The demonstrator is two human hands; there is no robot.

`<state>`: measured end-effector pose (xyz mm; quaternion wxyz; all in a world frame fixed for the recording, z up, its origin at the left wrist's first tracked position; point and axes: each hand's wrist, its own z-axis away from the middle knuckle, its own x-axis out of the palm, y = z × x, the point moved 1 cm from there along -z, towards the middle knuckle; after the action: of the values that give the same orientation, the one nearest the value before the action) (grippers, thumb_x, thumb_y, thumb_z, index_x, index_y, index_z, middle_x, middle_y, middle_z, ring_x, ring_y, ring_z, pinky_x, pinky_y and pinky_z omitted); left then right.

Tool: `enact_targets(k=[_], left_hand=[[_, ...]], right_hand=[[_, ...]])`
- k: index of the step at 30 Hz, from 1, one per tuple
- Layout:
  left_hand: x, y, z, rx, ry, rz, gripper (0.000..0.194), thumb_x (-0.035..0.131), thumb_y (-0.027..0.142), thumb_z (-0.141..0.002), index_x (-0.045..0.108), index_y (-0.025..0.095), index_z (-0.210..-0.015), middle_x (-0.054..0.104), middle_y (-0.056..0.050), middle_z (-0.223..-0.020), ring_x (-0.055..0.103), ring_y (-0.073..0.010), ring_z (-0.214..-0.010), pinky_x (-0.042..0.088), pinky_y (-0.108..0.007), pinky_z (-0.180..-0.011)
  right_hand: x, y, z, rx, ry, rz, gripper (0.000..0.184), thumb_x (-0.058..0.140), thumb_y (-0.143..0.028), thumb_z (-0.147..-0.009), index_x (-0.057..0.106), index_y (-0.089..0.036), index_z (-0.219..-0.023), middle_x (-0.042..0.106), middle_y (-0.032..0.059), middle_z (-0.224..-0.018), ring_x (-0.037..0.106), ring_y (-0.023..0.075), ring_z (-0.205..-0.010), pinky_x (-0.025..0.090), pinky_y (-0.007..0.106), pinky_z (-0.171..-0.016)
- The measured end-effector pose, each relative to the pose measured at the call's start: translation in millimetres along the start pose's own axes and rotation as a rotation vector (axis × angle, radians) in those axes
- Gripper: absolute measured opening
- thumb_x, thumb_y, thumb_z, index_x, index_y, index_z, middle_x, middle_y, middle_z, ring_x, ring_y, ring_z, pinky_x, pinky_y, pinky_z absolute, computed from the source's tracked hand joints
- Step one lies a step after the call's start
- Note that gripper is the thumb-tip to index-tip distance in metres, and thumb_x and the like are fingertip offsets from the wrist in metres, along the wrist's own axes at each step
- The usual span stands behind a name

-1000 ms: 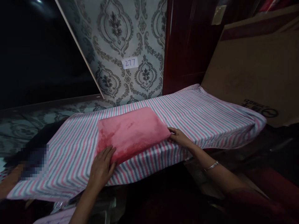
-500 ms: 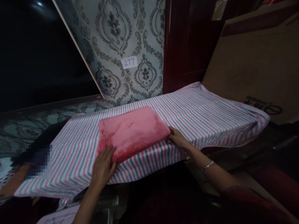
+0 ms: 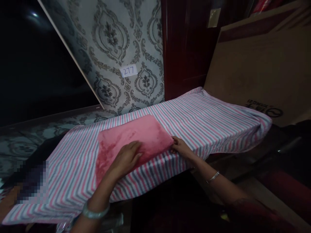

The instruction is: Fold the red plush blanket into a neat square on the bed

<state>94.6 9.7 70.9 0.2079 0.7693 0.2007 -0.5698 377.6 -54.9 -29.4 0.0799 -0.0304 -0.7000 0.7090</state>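
A flat rectangular pink plush cushion lies on a striped cloth, near its front edge. Its pile shows darker patches on the left side and along the front. My left hand rests on top of the cushion near the front, fingers extended and holding nothing. At the cushion's near right corner, my right hand has its fingers closed, pinching that corner. Part of the cushion's front left is hidden behind my left hand and forearm.
The striped cloth drapes over a long surface along a patterned wall. A large dark screen stands at the left, and a big cardboard box at the right. Another person's arm reaches in at the far left, partly blurred out.
My left hand has slid from the cushion's front left corner rightward onto the middle of its top. My right hand stays at the right corner. The view has shifted slightly.
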Motion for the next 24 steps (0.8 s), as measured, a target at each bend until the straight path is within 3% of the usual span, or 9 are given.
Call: enact_targets(k=[2,5,10,14,18,21,24], left_hand=[[5.1,2,-47,0.008,-0.094,0.051,0.040,0.040,0.037,-0.097,0.058,0.019,-0.129,0.062,-0.010,-0.135,0.059,-0.0232,-0.123,0.043,-0.039,-0.107],[15.7,-13,-113,-0.203,-0.226,0.010,0.044,0.044,0.030,-0.095,0.053,0.015,-0.135,0.053,-0.013,-0.145,0.050,-0.0231,-0.132,0.037,-0.035,-0.111],[35.2,-54,-192,-0.386,-0.265,-0.047,0.045,0.042,0.035,-0.095,0.056,0.009,-0.129,0.054,-0.021,-0.142,0.052,-0.0315,-0.130,0.042,-0.042,-0.104],[51.6,-79,-228,-0.502,-0.310,-0.048,0.055,0.031,0.048,-0.097,0.062,0.010,-0.123,0.061,-0.021,-0.133,0.058,-0.0330,-0.123,0.046,-0.041,-0.095],[64.1,-92,-252,-0.562,-0.330,-0.034,0.066,0.029,0.060,-0.094,0.066,0.011,-0.116,0.066,-0.020,-0.127,0.063,-0.0301,-0.116,0.049,-0.034,-0.088],[72.8,-93,-259,-0.578,-0.325,-0.041,0.065,0.035,0.063,-0.091,0.070,0.010,-0.107,0.070,-0.020,-0.117,0.067,-0.0300,-0.108,0.050,-0.032,-0.081],[78.3,-88,-255,-0.559,-0.248,-0.085,0.055,0.041,0.057,-0.092,0.069,0.012,-0.106,0.071,-0.019,-0.115,0.066,-0.0303,-0.109,0.049,-0.033,-0.083]], right_hand=[[2,1,0,-0.004,0.006,0.026,0.044,0.053,-0.023,-0.063,0.054,-0.019,-0.106,0.062,-0.0050,-0.065,0.057,0.0120,-0.051,0.045,0.023,-0.049],[5,2,0,-0.025,0.014,0.024,0.051,0.050,-0.019,-0.060,0.056,-0.019,-0.110,0.065,-0.0029,-0.073,0.056,0.0115,-0.050,0.044,0.023,-0.049],[8,4,0,-0.096,0.013,0.048,0.054,0.046,-0.020,-0.059,0.060,-0.020,-0.111,0.063,-0.0022,-0.076,0.054,0.0116,-0.051,0.044,0.024,-0.050],[8,10,-2,-0.096,-0.016,0.053,0.051,0.045,-0.022,-0.062,0.063,-0.019,-0.109,0.058,-0.0038,-0.064,0.054,0.0129,-0.050,0.044,0.023,-0.050],[7,13,-3,-0.124,-0.010,0.055,0.053,0.046,-0.023,-0.063,0.064,-0.019,-0.113,0.061,-0.0023,-0.069,0.054,0.0129,-0.051,0.044,0.023,-0.051],[6,12,-2,-0.138,0.005,0.118,0.055,0.046,-0.023,-0.065,0.065,-0.019,-0.116,0.066,0.0004,-0.077,0.057,0.0143,-0.055,0.046,0.024,-0.053],[7,10,-1,-0.152,0.025,0.233,0.057,0.046,-0.022,-0.067,0.064,-0.022,-0.121,0.068,0.0008,-0.077,0.059,0.0166,-0.059,0.048,0.026,-0.057]])
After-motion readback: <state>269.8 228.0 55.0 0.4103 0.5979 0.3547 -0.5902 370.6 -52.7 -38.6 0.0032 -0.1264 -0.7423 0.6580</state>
